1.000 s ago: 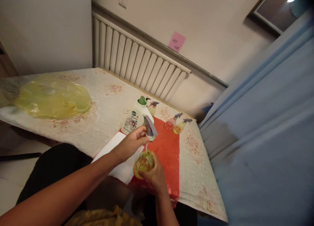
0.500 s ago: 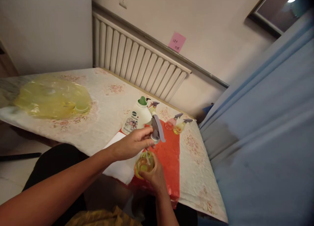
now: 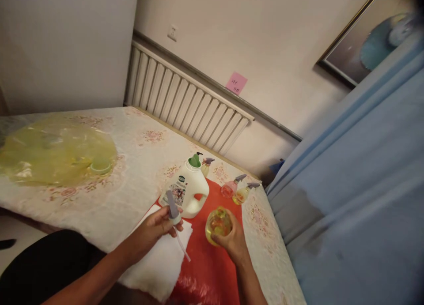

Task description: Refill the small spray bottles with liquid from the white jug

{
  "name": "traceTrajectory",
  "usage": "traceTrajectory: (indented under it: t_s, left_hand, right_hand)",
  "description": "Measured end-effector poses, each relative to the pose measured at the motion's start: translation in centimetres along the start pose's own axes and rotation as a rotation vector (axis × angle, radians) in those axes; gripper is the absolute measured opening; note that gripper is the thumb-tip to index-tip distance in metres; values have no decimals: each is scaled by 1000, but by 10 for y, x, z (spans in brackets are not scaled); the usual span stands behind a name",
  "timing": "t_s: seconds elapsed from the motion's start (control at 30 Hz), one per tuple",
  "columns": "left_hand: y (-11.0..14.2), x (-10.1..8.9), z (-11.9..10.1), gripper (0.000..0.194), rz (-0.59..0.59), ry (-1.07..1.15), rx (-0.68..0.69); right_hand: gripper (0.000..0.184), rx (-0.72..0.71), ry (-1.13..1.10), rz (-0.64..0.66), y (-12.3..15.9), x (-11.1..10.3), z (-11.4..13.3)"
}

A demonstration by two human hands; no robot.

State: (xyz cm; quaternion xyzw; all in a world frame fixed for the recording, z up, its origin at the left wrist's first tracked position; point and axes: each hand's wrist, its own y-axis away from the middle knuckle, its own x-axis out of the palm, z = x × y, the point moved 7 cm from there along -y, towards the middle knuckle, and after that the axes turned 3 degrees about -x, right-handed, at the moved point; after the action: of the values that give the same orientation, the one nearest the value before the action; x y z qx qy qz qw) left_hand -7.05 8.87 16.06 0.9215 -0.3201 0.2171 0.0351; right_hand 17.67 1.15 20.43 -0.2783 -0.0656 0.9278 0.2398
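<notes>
My left hand (image 3: 159,225) grips a grey spray trigger head (image 3: 172,206) by its pale collar, and its clear dip tube hangs free below. To the right, my right hand (image 3: 234,239) is wrapped round a transparent yellow spray bottle (image 3: 212,227) with an open mouth and liquid inside. The bottle is over the red sheet (image 3: 212,269); whether it touches cannot be made out. Behind my left hand stands a large white jug (image 3: 194,188) with a label, a side handle and a green piece in its mouth. A white cloth (image 3: 159,267) lies under my left hand.
Beyond the red sheet stand a pink spray bottle (image 3: 228,189) and a yellow one (image 3: 241,194); another (image 3: 206,167) is partly hidden behind the jug. A yellow plastic bag (image 3: 49,152) lies at the left. A blue curtain (image 3: 347,177) hangs along the right edge.
The trigger head has come out of the bottle and moved left with my left hand. My right hand has shifted right with the bottle. The camera view has tilted upward.
</notes>
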Motion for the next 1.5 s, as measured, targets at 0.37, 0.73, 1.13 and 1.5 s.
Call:
traceTrajectory:
  t_s: [0.37,0.73,1.13,1.5]
  left_hand:
    - [-27,0,92,37,362,374,-366]
    - [-28,-16,110,34,445,470,-426]
    - [-33,-22,120,30,445,518,-398]
    - [-32,-22,113,30,432,493,-410]
  right_hand:
    - [65,-431,563,-36,-117,8,111]
    - [64,-554,1034,104,-146,49,161]
    - [69,-626,1315,162,-146,57,175]
    - [68,-641,1412,195,-143,61,182]
